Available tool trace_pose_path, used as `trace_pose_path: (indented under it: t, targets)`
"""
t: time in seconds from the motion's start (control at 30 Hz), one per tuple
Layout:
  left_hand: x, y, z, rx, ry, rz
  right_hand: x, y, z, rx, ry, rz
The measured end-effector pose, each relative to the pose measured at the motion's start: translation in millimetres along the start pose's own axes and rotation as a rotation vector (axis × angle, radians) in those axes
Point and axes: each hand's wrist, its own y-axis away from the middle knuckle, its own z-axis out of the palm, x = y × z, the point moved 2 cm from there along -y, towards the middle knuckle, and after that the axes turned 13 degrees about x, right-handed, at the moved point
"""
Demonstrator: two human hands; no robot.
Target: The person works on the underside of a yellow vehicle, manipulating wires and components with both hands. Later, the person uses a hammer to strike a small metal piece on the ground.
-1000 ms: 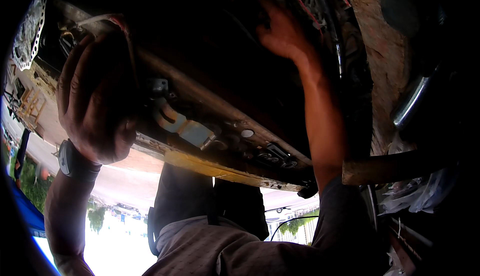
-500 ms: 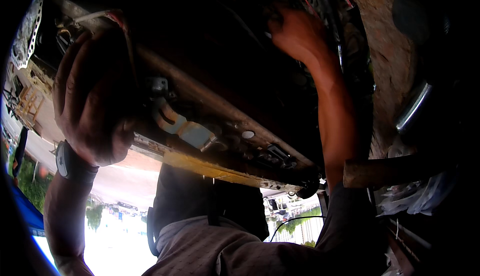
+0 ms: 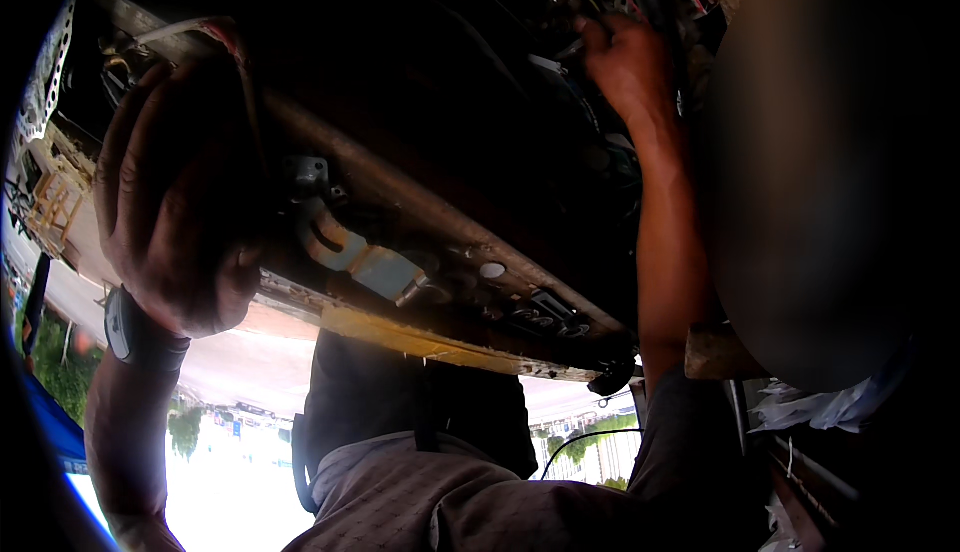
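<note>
My left hand (image 3: 178,217), with a dark band on its wrist, is at the left side of a long wooden tray edge (image 3: 400,334). Its fingers curl together over something deep in shadow that I cannot make out. Beside it lies a bent, slotted metal bracket (image 3: 365,260), with a small grey metal piece (image 3: 305,174) just above. At the upper right, my right hand (image 3: 630,67) reaches among dark, jumbled parts. Its fingers are bent inward and partly hidden; what they grip is too dark to name. A thin pale strip (image 3: 548,64) lies near those fingertips.
A rusty metal rail (image 3: 400,184) runs diagonally between my hands. Small metal fittings (image 3: 545,314) sit along the tray. A large blurred dark shape (image 3: 815,172) covers the right side. Below it are a wood block end (image 3: 715,352) and crumpled clear plastic (image 3: 815,407).
My right hand has shifted right and slightly away, uncovering the pale strip. The large blurred shape has come in over the wood at the right. My left hand has barely moved.
</note>
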Motion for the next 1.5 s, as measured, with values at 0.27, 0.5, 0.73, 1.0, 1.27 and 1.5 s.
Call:
trace_pose_path:
  t: [0.27,0.5,0.73,1.0,1.27,1.5]
  targets:
    - [-0.9,2.7,0.5,-0.005,0.003,0.009,4.2,3.6,6.8,0.11,-0.197,0.13]
    - [-2.1,4.0,0.4,-0.002,0.003,0.027,5.1,12.7,6.9,0.268,-0.095,0.106]
    - [0.7,3.4,0.9,0.016,-0.011,0.019,0.6,25.0,-2.7,0.336,-0.021,-0.057]
    - [-2.3,6.9,2.2,0.042,-0.003,0.031,-27.0,41.8,-28.4,0.425,-0.35,-0.18]
    - [3.0,4.7,2.6,0.036,-0.012,0.014,-69.5,15.6,-4.7,0.086,-0.051,-0.34]
    - [0.3,2.3,1.6,0.044,-0.006,0.033,-54.1,-12.6,49.6,-0.174,-0.184,-0.251]
